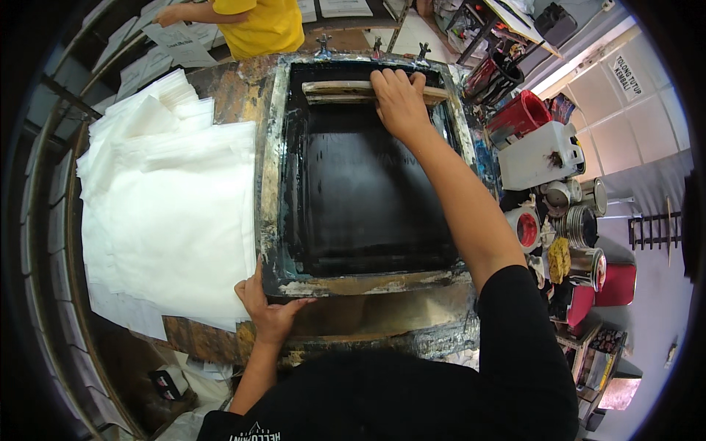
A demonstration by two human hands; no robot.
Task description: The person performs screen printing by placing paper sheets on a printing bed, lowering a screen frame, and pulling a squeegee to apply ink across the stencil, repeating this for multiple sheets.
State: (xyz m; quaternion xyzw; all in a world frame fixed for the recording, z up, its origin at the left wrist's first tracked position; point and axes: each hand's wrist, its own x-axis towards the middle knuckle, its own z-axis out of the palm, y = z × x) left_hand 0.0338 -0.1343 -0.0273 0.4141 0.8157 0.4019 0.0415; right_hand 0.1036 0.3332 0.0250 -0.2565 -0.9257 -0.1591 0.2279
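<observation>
A screen-printing frame [271, 173], its edges smeared with dried paint, lies over the work table. Its mesh [368, 198] is covered in dark, wet-looking ink. At the far end of the mesh, my right hand [401, 103] is closed over the wooden handle of a squeegee [337, 90], which lies crosswise; the blade's lower edge is hard to make out. My left hand [268, 312] touches the near left corner of the frame, index finger up along the side and thumb spread along the front edge. To the left is a thick pile of thin white sheets [176, 198].
Clamps [323, 48] stand at the frame's far edge. On the right are a red bucket [518, 117], a white jerrycan [540, 156] and several paint cans [581, 226]. A rack [55, 294] lines the left. A person in a yellow shirt [266, 29] holds a printed sheet [176, 45] beyond the table.
</observation>
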